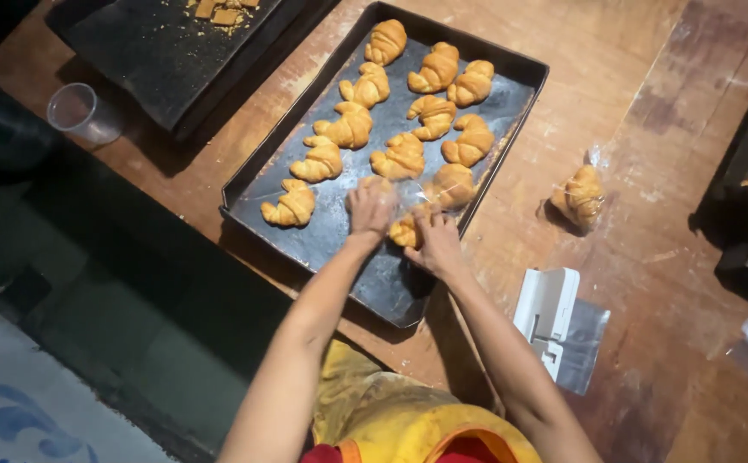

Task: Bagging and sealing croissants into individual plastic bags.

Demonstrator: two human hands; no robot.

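Near right on the wooden table (614, 103), a white dispenser box (548, 310) with clear film sheets. Left hand (369, 208) and right hand (436, 243) close together over the dark baking tray (374, 283), both gripping a clear plastic bag (408, 201) around a croissant (405, 230). Beyond, more croissants (408, 103) in rows. Right of tray, a bagged croissant (579, 196). Far left, plastic cup (82, 111) and second tray (159, 51).

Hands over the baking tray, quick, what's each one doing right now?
Left hand: closed on the clear plastic bag, over the baking tray.
Right hand: fingers gripping the croissant at the bag's mouth.
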